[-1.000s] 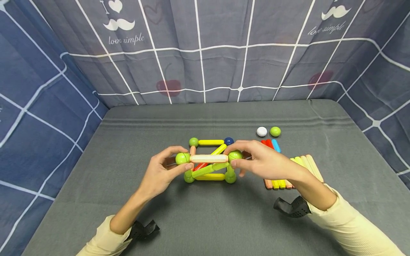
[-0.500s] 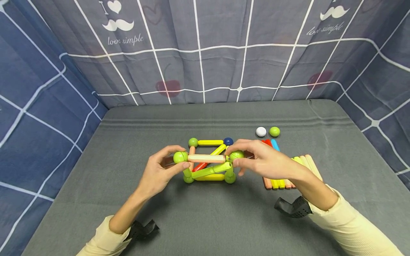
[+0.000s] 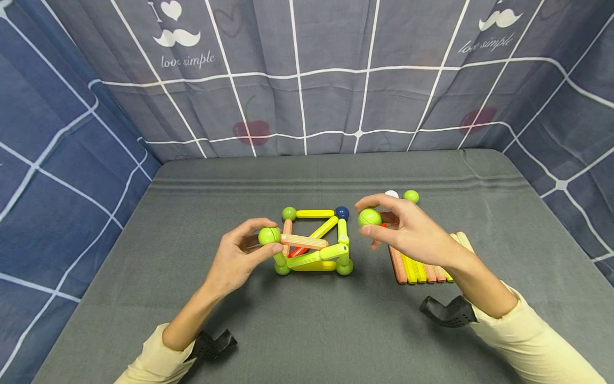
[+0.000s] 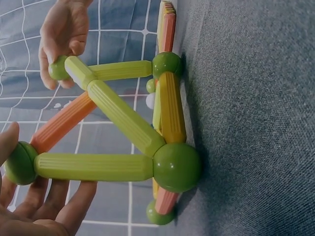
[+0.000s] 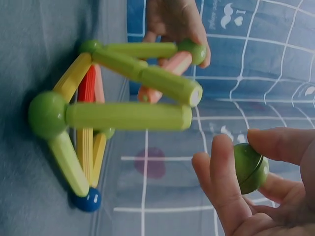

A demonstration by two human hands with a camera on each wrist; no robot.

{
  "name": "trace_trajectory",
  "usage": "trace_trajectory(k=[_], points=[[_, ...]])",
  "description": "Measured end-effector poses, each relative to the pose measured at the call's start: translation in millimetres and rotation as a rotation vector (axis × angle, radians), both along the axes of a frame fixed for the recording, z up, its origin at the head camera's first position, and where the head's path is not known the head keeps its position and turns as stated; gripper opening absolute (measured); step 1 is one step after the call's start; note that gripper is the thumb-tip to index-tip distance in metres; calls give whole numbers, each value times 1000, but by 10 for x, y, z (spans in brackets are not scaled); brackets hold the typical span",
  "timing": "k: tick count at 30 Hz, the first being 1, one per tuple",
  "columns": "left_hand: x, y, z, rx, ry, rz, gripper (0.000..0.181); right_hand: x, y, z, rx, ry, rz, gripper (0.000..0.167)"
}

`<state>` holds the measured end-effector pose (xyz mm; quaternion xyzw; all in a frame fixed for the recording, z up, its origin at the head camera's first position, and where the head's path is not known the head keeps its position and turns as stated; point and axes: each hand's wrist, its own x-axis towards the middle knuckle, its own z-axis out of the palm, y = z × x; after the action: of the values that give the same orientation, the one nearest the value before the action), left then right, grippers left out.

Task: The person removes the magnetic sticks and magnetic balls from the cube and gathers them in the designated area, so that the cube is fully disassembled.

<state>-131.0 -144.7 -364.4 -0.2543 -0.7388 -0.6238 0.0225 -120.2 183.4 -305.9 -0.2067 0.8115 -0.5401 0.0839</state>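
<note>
My left hand (image 3: 242, 256) pinches a green ball (image 3: 269, 236) at the upper left of a frame of rods and balls. From that ball a peach rod (image 3: 307, 242) runs right, its far end loose. Joined green rods (image 3: 316, 256) slant up from the front-left bottom ball (image 3: 283, 267), their upper end bare. A green upright (image 5: 128, 116) rises from the front-right bottom ball (image 3: 344, 267), with no ball on top. My right hand (image 3: 412, 229) holds another green ball (image 3: 370, 217) between thumb and fingers, apart from the frame. At the back right corner sits a dark blue ball (image 3: 341, 213).
Right of the frame lies a row of coloured rods (image 3: 417, 269), partly hidden by my right hand. Behind that hand are a white ball (image 3: 391, 194) and a loose green ball (image 3: 411, 196). A grid-patterned curtain (image 3: 331, 106) stands behind the grey table (image 3: 307, 330).
The right hand has pulled its green ball off the frame, moving right and slightly back. The peach rod's right end has come free and dropped. The left hand stays almost in place.
</note>
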Motion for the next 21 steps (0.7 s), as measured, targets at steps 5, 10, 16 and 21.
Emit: trace_trajectory(k=[5, 10, 16, 21], points=[[-6, 6, -1, -8, 1, -6, 36, -27, 139, -40, -39, -29, -97, 36], [-15, 5, -7, 1, 18, -14, 36, -87, 330, -103, 53, -12, -224, 37], [-34, 2, -26, 28, 15, -35, 36, -274, 652, -229, 133, 52, -340, 37], [-33, 7, -23, 20, 10, -35, 34, -468, 953, -324, 223, 19, -393, 44]])
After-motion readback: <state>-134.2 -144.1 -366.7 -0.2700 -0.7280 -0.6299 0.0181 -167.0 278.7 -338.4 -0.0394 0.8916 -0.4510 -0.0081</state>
